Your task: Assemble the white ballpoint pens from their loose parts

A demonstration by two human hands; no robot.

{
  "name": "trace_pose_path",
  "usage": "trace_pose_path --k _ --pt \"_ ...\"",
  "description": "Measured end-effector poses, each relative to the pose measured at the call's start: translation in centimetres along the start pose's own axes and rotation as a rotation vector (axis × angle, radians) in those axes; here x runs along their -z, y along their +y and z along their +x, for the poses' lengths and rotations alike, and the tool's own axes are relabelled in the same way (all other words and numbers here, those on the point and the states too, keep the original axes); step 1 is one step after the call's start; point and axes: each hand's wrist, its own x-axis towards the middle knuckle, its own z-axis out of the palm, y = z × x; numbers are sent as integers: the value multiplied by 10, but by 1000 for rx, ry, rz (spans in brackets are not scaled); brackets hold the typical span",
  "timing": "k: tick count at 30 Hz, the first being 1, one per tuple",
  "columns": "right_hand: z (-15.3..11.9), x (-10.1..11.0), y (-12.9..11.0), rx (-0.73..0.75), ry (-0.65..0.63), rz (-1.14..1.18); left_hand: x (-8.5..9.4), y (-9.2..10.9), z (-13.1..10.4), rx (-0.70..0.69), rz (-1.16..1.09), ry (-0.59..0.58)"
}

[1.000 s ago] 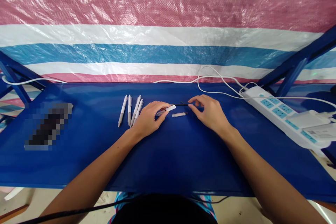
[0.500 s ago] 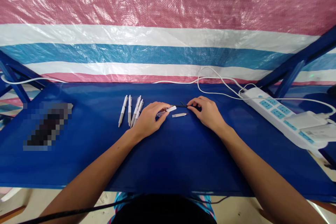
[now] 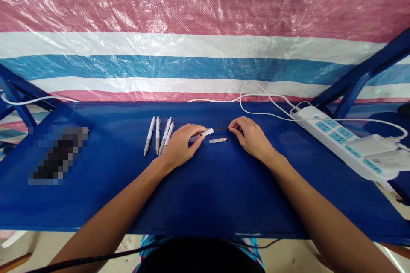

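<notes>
My left hand [image 3: 181,144] is closed, its thumb and fingertips pinching a white pen barrel [image 3: 207,132]. Something clear shows under those fingers, too small to make out. My right hand [image 3: 251,135] pinches the end of a thin black pen refill [image 3: 221,129], which lies between the two hands, its left end close to the barrel. Just below it on the table is a light grey pen front piece [image 3: 218,140] with a dark tip. A tiny dark piece sits beside the refill. To the left of my left hand, several white pens with grey grips [image 3: 149,137] lie side by side.
The blue table [image 3: 205,196] stands against a striped plastic sheet [image 3: 205,13]. At the right lies a white power strip [image 3: 339,136] with plugged-in chargers, and white cables [image 3: 265,112] run along the back. A pixelated dark object [image 3: 59,155] lies at the left.
The fingers of my right hand have drawn closer together on the refill. My left hand and the barrel have shifted very slightly left. The view has tilted a little.
</notes>
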Motion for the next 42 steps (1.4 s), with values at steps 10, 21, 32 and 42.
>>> trace_pose_path --k 10,21,32,42 --pt "4 13 -12 8 154 112 1 -4 1 6 66 80" --pt "4 16 -18 53 120 124 2 -8 3 18 119 157" --pt "3 17 -21 96 91 123 3 -9 2 53 116 96" --pt "1 18 -27 97 81 131 2 -7 2 37 102 42"
